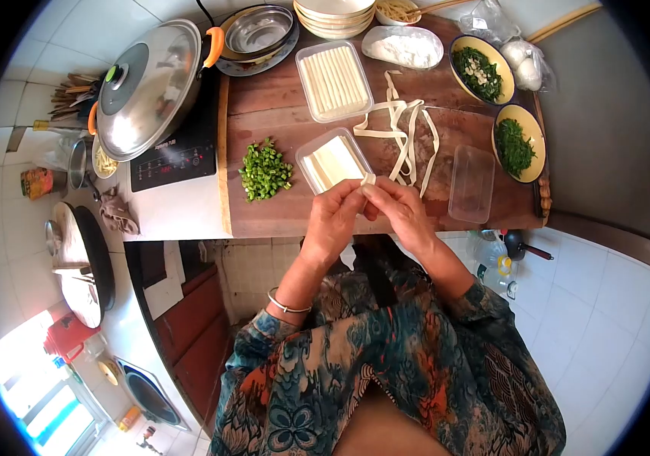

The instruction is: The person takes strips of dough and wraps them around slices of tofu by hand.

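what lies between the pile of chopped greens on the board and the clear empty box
In the head view: the tub of flat dough, then loose dough strips, with the left hand and right hand along the near side.

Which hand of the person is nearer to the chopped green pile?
Left. The left hand is to the right of the chopped green pile, nearer the body; the right hand is farther right.

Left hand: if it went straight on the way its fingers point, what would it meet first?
Most likely the right hand, whose fingertips come close to those of the left hand at a pinched pale dough piece; any gap is unclear from above.
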The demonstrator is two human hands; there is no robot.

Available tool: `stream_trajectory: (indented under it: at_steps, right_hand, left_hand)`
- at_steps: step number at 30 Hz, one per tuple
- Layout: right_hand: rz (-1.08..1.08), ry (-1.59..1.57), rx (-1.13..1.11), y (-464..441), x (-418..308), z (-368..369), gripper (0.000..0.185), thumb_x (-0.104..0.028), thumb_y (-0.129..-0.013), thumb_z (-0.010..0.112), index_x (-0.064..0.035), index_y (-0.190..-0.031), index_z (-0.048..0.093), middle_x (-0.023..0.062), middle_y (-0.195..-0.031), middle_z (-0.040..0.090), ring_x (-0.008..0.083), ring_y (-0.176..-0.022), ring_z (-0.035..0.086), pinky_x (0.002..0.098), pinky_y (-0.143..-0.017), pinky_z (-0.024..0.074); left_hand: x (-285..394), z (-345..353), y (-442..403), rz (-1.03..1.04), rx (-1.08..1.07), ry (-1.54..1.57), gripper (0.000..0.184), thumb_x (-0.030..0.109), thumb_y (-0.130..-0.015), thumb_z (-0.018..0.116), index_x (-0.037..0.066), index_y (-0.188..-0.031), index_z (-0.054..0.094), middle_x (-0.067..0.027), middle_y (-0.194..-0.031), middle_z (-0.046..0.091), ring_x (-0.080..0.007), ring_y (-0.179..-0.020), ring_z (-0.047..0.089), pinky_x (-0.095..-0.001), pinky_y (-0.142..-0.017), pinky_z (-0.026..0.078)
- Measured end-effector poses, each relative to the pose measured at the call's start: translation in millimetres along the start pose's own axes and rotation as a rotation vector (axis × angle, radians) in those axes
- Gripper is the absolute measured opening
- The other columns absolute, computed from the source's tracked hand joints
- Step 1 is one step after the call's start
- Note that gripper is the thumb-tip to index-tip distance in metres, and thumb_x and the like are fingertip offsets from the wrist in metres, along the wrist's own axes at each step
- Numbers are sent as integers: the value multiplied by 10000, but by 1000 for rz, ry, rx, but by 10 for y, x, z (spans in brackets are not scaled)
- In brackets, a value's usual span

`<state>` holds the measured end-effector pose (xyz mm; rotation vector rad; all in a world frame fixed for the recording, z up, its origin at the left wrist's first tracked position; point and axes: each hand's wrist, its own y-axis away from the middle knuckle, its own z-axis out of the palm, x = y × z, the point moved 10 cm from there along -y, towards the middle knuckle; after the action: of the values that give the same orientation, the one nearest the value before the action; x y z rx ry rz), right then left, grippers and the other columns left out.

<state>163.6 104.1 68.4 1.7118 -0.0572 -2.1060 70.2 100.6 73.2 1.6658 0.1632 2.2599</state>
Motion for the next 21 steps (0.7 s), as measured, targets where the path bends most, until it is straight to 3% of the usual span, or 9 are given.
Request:
stream_trajectory:
  at_steps: [1, 4, 7, 13, 16, 21]
  right_hand:
    - [1, -132, 78, -6, -24, -6, 221, -172, -885, 571, 42, -899, 622, 24, -696, 559, 78, -613, 504, 206, -568, 403]
    - [-10, -218, 104, -18, -87, -3, 177, -134, -872, 582, 36, -895, 625, 13, -683, 558, 67, -611, 508, 200, -558, 401]
    - [39, -204, 58, -44, -57, 21, 166, -124, -866, 582, 32, -896, 631, 11, -690, 567, 68, -619, 522, 196, -564, 409]
    - [-96, -180, 240, -74, -91, -155, 155, -133, -846, 605, 18, -854, 643, 37, -736, 609, 87, -640, 547, 219, -636, 443]
    - [-61, -268, 263, -82, -93, -139, 158, -138, -841, 614, 15, -867, 641, 47, -769, 627, 96, -673, 565, 226, -665, 443]
    - [-72, -306, 269, -103, -65, -175, 164, -139, -838, 620, 15, -894, 636, 57, -798, 636, 98, -695, 580, 222, -638, 457]
  left_hand:
    - [-12, -5, -4, -8, -4, 4, 211, 115, -916, 478, -59, -945, 595, -37, -716, 590, -91, -662, 544, -231, -634, 461]
    - [-46, -16, 2, -42, -9, -20, 218, 130, -917, 489, -60, -939, 595, -39, -715, 593, -92, -665, 548, -232, -636, 464]
    - [-72, -15, 31, -67, -6, -24, 224, 145, -916, 501, -57, -928, 597, -41, -713, 596, -93, -660, 549, -233, -632, 464]
    - [-59, -19, 60, -67, -16, -98, 225, 154, -915, 508, -53, -915, 597, -31, -687, 580, -89, -635, 538, -233, -605, 456]
    - [-71, -27, 75, -73, -12, -98, 218, 147, -915, 506, -51, -917, 597, -23, -670, 566, -87, -623, 529, -230, -595, 450]
    - [-136, -62, 94, -81, -6, -103, 214, 138, -915, 503, -53, -939, 597, -20, -657, 556, -84, -608, 519, -223, -581, 443]
